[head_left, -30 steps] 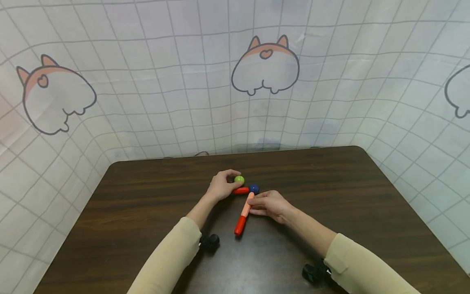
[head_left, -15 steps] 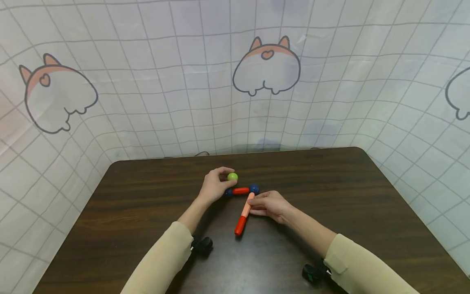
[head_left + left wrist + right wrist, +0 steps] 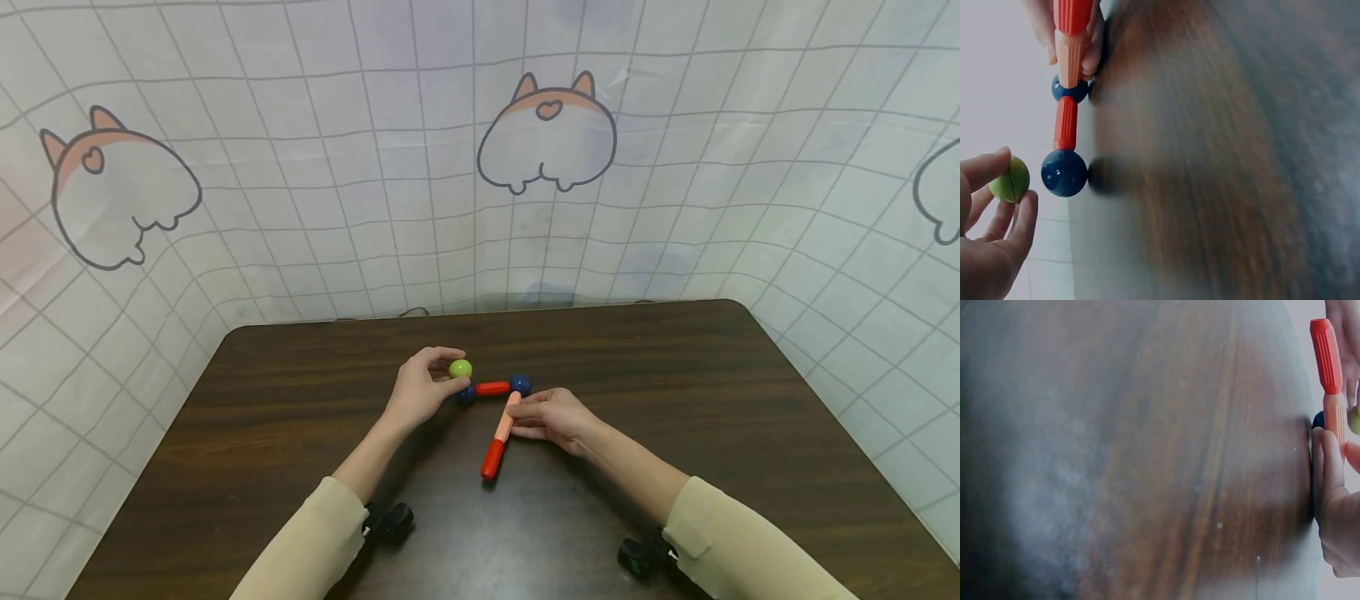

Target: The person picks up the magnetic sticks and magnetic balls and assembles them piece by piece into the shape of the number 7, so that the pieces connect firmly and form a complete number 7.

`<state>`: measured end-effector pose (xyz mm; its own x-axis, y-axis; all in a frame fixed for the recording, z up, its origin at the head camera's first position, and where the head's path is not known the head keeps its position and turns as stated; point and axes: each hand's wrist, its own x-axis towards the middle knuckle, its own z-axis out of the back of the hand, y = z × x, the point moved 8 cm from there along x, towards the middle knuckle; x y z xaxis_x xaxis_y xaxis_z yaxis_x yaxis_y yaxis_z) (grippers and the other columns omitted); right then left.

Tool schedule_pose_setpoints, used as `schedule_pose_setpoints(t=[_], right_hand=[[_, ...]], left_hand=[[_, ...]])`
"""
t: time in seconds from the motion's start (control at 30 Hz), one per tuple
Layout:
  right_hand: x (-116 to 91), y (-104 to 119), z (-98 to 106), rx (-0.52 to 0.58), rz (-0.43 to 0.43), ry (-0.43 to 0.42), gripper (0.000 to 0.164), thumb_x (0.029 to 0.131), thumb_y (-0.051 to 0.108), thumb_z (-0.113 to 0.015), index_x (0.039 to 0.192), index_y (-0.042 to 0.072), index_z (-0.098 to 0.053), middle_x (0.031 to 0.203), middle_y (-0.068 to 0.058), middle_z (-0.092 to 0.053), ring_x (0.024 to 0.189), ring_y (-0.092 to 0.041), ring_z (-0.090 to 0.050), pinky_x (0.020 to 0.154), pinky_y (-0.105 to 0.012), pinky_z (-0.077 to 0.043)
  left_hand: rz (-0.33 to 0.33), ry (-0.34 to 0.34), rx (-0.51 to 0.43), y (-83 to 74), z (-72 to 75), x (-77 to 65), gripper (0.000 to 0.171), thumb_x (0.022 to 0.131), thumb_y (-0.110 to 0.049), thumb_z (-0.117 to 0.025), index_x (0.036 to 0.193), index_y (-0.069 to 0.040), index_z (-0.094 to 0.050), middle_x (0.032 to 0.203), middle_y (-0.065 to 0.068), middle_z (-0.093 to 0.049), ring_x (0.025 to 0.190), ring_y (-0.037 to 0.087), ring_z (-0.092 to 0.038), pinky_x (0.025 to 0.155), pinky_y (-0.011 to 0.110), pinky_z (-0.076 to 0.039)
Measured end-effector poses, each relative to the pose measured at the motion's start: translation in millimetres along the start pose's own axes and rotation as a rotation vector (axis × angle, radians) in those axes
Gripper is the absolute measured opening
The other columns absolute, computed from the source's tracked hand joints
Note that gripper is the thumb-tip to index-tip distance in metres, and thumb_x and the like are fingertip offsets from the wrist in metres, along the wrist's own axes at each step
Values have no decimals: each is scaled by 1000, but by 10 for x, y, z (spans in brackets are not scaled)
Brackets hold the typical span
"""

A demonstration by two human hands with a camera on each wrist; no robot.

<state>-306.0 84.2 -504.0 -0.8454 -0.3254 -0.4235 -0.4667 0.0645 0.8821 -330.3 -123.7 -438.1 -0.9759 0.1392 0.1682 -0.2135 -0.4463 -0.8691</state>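
My left hand (image 3: 417, 392) pinches a small green ball (image 3: 461, 369) between thumb and fingertips. Just beside that ball is a dark blue ball (image 3: 1064, 173), joined by a short red rod (image 3: 492, 388) to a second blue ball (image 3: 520, 384). From this second ball a peach rod (image 3: 507, 417) runs toward the front, with another red rod (image 3: 1326, 356) in line at its free end. The thumb and fingers of my right hand (image 3: 558, 421) pinch the peach rod near the second blue ball. In the left wrist view, a gap separates the green ball from the nearer blue one.
Dark wood-grain table (image 3: 637, 358) lies under both hands. A white grid-patterned curtain (image 3: 360, 208) with cartoon animal prints stands along its back and sides. Black wrist cameras hang below both cream sleeves (image 3: 307, 542).
My left hand has shifted left with the green ball, first rising, then dropping a little. The left blue ball, hidden at first, has come into view. My right hand keeps its grip in place.
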Motion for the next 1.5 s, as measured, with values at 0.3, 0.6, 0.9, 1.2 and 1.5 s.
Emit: schedule_pose_setpoints(t=[0.3,0.6,0.9,1.2,1.5], right_hand=[[-1,-5,13,-9,-7,1,42,98,0,-68,132,-20,-53,107,-19,-70,91,-20,-73,84,-32,-57],[3,20,17,-9,-6,-3,43,98,-1,-68,132,-20,-52,108,-20,-70,91,-21,-73,85,-33,-57],[16,30,-27,-21,-15,-5,43,98,-1,-67,132,-20,-52,110,-20,-69,93,-21,-72,86,-34,-57],[8,59,-21,-21,-9,-15,40,98,-2,-67,131,-20,-53,107,-19,-69,91,-21,-72,84,-34,-57],[27,66,-29,-14,-2,-13,41,97,-3,-67,132,-20,-52,107,-20,-68,90,-21,-72,84,-34,-58]], left_hand=[[-9,47,-15,-19,17,-153,38,88,-5,-82,124,-6,-71,119,7,-67,105,23,-66,88,34,-56],[15,138,-33,-31,-46,-349,41,87,-7,-84,125,-8,-71,121,6,-68,102,22,-70,89,36,-56],[29,280,10,17,-101,-574,35,87,-10,-84,119,-5,-71,109,3,-70,98,20,-67,85,38,-56],[-3,449,79,-47,-215,-782,33,87,-12,-84,116,-6,-70,99,-3,-69,92,16,-65,77,32,-53],[9,490,60,-139,-236,-934,35,83,-7,-87,113,-4,-70,104,0,-69,93,17,-65,81,29,-56]])
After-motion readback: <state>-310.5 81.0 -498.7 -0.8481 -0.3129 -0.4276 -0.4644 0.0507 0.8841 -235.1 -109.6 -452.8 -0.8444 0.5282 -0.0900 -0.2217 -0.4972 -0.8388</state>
